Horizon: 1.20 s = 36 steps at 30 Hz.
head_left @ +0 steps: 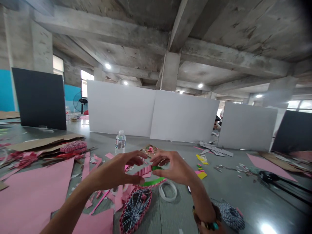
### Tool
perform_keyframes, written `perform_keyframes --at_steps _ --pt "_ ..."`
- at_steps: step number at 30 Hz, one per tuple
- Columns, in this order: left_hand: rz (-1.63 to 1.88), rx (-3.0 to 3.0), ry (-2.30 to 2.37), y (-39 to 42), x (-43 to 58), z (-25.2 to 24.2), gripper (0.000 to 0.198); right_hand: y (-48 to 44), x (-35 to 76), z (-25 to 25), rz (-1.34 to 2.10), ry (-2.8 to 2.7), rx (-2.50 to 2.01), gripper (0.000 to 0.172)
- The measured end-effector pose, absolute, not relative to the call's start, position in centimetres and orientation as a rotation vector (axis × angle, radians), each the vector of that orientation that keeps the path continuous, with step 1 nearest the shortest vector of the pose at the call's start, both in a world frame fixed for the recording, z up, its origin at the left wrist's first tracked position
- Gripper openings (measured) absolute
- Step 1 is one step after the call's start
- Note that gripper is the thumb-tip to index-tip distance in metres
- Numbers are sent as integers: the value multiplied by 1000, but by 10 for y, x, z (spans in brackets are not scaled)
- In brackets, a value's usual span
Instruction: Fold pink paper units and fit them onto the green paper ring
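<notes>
Left hand (114, 170) and right hand (176, 167) are both closed in pinches on a pink pleated paper strip (143, 170), held just above a pink-edged woven paper oval (135, 208) on the grey table (185, 211). Risk: a slack pinch lets the pleats spring open and the strip drop onto the oval.

Pink pleated paper strip (143, 170), green paper strip (153, 182), black-and-white striped woven oval (135, 208)

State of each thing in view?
Left hand: pinching pleated pink strip
Right hand: pinching green strip
Water bottle: upright, capped
Tape roll: lying flat
Woven oval: lying flat, pink-rimmed
Pink sheet: cut, lying flat
</notes>
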<state>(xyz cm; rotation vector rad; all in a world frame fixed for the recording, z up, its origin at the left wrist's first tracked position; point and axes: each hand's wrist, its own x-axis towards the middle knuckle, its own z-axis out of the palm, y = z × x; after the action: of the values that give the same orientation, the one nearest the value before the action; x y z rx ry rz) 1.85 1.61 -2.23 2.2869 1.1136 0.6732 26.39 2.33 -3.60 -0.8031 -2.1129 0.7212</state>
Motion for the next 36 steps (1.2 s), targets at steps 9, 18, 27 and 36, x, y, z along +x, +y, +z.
perform_keyframes --at_steps 9,18,27,36 --pt "6 2432 1699 81 -7 -76 24 59 284 -58 892 -2598 -995 40" --pt "-433 2215 1637 114 -9 -131 25 67 280 -65 1006 -2796 -971 52" --pt "-430 2364 1816 124 -32 -129 26 75 272 -74 828 -2879 -979 53" --pt "-234 2478 1812 125 -28 -126 37 70 268 -73 826 -2849 -1032 56"
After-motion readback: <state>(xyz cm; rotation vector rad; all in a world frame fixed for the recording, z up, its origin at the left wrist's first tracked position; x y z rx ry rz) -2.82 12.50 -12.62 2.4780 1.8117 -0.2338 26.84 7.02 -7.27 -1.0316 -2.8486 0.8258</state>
